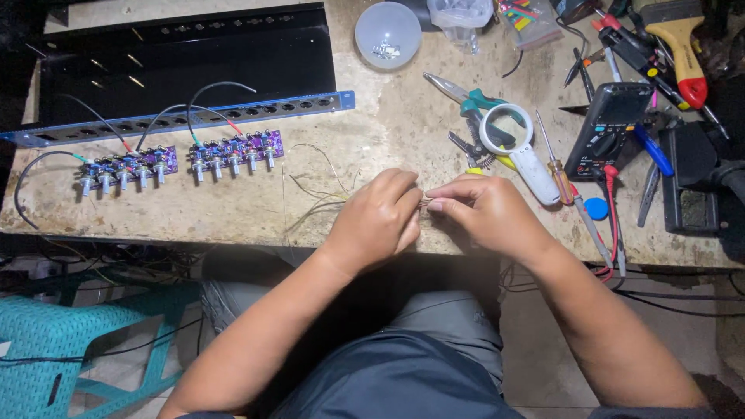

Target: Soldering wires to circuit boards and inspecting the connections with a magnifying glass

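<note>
My left hand (pixel 380 219) and my right hand (pixel 485 211) meet at the workbench's front edge, fingertips pinched together on a bundle of thin pale wires (pixel 318 203) that trails off to the left across the bench. The wire ends between my fingers are mostly hidden. Two purple circuit boards (pixel 237 151) with rows of knob shafts and attached black cables lie to the left, in front of a black metal chassis (pixel 186 62) with a blue front panel (pixel 178 120).
A magnifying glass (pixel 516 143), teal-handled pliers (pixel 473 101), screwdriver (pixel 555 159), black multimeter (pixel 609 128) and other tools crowd the right side. A translucent bowl (pixel 388 35) of small parts sits at the back. A teal plastic stool (pixel 70 341) stands below left.
</note>
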